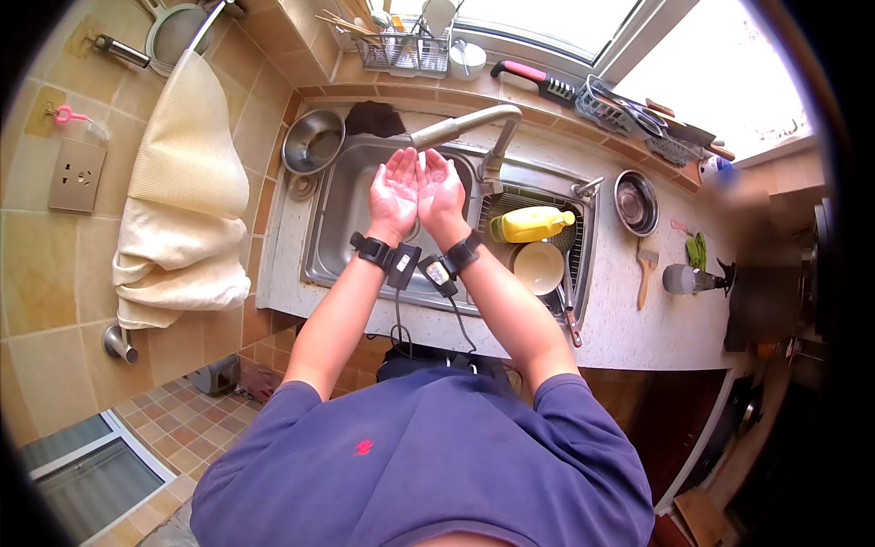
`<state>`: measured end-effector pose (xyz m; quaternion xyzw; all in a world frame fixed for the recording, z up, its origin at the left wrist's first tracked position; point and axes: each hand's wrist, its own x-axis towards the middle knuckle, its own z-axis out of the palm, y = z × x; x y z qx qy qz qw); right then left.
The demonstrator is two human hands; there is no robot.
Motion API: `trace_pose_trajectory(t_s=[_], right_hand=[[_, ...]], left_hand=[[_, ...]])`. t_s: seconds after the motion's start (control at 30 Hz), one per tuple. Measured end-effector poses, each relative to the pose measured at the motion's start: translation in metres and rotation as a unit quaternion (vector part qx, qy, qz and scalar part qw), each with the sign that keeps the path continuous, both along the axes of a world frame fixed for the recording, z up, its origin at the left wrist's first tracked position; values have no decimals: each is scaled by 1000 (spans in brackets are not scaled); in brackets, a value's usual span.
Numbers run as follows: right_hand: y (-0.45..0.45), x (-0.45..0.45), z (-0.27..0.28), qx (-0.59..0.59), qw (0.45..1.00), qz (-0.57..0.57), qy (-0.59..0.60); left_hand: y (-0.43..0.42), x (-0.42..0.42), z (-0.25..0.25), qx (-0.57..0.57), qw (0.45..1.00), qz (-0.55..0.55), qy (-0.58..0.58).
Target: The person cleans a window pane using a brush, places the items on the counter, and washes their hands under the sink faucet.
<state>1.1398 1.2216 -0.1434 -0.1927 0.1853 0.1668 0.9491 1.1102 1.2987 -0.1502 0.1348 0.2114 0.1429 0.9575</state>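
Over the left basin of the metal sink (321, 239), my left hand (395, 197) and my right hand (441, 192) are held side by side, palms up. Their fingers are stretched out and nothing lies in either palm. The hands' inner edges meet or nearly meet. Just beyond the fingertips is the spout of the faucet (469, 121); I cannot make out whether water flows from it. Each wrist wears a black strap with a small cabled device. To the right of my right hand, a yellow bottle (531, 224) and a cream bowl (539, 268) sit in the other basin.
A metal bowl (313, 142) stands at the sink's back left corner, a dark cloth (374, 118) beside it. Another metal bowl (636, 202), a brush (646, 273) and a clear bottle (690, 279) are on the right counter. A cream towel (182, 191) hangs on the left wall.
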Motion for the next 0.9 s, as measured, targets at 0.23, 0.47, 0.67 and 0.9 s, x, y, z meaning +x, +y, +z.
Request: trace_pose_trajectory(t_s=[0.23,0.47,0.67,0.9], right_hand=[[4,-5,3,-82,996,1,-33],[1,-11,5,-98,992,-57,-46],[-54,-43,7,-174,980,-92,-34],[-159,-54,31,-107,968,-228,-20]], left_hand=[[-6,-2,10,-4,999,9,46],[-8,-8,-4,13,999,-32,14],[-59,-30,-13,-31,994,-92,-41],[-167,-31,27,-49,978,-199,-41]])
